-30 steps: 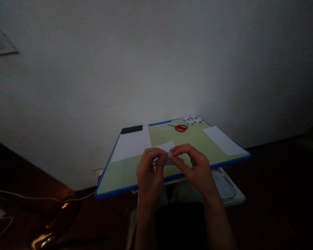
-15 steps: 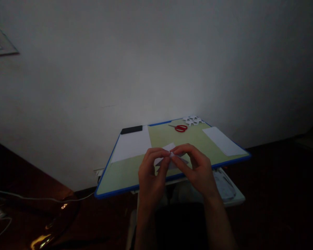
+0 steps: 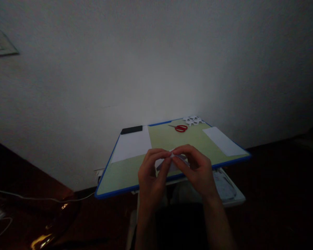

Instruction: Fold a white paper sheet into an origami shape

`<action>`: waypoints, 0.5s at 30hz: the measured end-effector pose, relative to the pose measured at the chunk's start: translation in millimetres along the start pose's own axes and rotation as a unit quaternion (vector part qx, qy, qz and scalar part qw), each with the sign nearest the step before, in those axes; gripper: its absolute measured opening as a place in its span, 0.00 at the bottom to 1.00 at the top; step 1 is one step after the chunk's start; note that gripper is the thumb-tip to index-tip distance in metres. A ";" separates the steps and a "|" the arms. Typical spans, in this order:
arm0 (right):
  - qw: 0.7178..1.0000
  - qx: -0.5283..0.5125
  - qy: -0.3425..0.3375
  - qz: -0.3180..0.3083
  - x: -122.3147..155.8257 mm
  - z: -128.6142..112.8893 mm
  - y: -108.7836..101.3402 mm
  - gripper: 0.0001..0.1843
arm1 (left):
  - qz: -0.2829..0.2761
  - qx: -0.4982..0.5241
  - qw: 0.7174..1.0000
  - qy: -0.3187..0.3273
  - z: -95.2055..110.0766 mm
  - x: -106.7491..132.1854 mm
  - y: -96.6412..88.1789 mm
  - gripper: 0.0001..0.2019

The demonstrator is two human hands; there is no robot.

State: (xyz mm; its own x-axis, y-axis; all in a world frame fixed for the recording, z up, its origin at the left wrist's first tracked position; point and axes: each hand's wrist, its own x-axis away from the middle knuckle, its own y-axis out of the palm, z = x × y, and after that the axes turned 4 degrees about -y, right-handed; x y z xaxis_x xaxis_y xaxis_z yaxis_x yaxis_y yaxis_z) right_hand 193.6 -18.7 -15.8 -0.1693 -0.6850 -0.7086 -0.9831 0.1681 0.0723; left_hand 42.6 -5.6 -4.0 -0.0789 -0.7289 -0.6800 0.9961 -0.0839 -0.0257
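Note:
My left hand (image 3: 152,172) and my right hand (image 3: 195,168) meet over the near edge of a green board with a blue rim (image 3: 114,177). Both pinch a small piece of folded white paper (image 3: 173,160) between fingertips and thumbs. The paper is mostly hidden by my fingers. Red-handled scissors (image 3: 181,128) lie at the far side of the board, beyond my hands.
A white sheet (image 3: 132,143) lies on the board's left, with a black flat object (image 3: 131,130) at its far corner. A white paper strip (image 3: 223,140) lies at the right. Several small folded paper pieces (image 3: 193,120) sit at the far edge. Cables (image 3: 36,198) run along the dark floor left.
The small paper has been folded smaller between my fingers and shows less above them. My hands have stayed in nearly the same place.

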 end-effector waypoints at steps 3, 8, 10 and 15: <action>1.000 -0.006 -0.004 0.001 0.6 0.6 0.2 0.03 | -0.002 0.001 1.000 0.009 -1.6 0.7 -0.3 0.08; 0.999 -0.028 -0.022 0.002 -0.3 -0.4 1.3 0.03 | 0.005 -0.009 1.000 0.012 -2.6 2.0 0.1 0.07; 0.999 -0.029 -0.020 0.002 -0.4 -1.1 1.7 0.03 | 0.005 -0.013 1.000 0.016 -2.2 2.0 0.2 0.08; 1.000 -0.019 -0.017 0.001 0.2 -0.9 2.6 0.03 | 0.010 -0.024 0.999 0.019 -0.7 0.5 -0.5 0.08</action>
State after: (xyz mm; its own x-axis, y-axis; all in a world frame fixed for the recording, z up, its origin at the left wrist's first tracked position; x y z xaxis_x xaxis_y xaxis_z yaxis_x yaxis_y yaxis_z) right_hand 191.0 -19.0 -15.2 -0.1688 -0.6603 -0.7318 -0.9849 0.1422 0.0988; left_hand 42.1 -5.5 -4.9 -0.0579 -0.7034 -0.7084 0.9983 -0.0358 -0.0461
